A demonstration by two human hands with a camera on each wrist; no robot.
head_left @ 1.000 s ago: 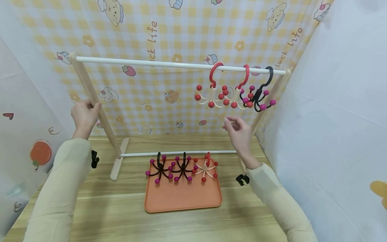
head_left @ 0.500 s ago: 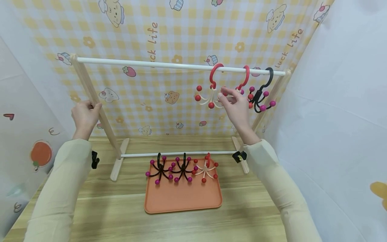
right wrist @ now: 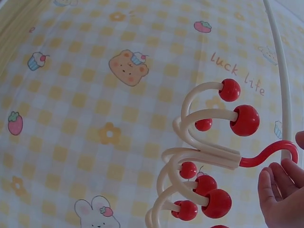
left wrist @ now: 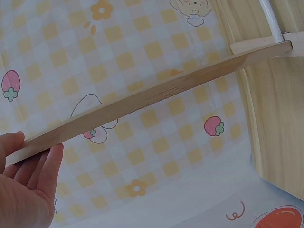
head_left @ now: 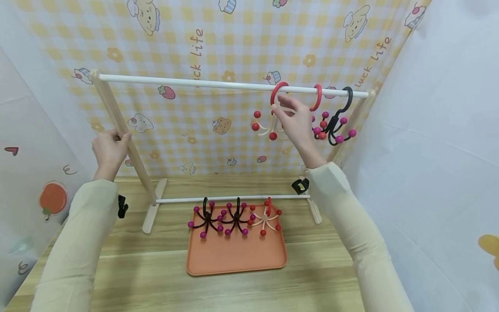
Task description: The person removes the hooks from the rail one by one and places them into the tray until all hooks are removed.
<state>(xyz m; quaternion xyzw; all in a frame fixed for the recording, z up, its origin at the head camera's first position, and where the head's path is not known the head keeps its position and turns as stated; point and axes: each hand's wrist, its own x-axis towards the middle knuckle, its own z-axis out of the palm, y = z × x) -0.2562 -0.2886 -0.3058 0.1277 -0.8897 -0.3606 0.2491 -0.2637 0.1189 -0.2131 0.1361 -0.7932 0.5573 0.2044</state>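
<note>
In the head view my left hand (head_left: 110, 148) grips the left wooden post (head_left: 113, 108) of a rack; in the left wrist view the fingers and thumb (left wrist: 12, 142) are on either side of the post. My right hand (head_left: 295, 121) is at the red hook (head_left: 274, 94) of a cream head massager with red ball tips, which hangs from the white rail (head_left: 175, 81). The right wrist view has the thumb and fingers (right wrist: 278, 180) on either side of that hook (right wrist: 268, 152), loosely bent with a gap between them. The right hand partly covers a second red-hooked massager (head_left: 317, 97).
A black massager (head_left: 332, 125) with magenta balls hangs at the rail's right end. On the table an orange tray (head_left: 237, 255) bears two black massagers (head_left: 208, 215) and one cream massager (head_left: 265, 219). A lower white bar (head_left: 187, 199) runs behind it.
My right hand has risen and moved left, from below the hanging massagers to the leftmost one's red hook. The left hand stays on the post.
</note>
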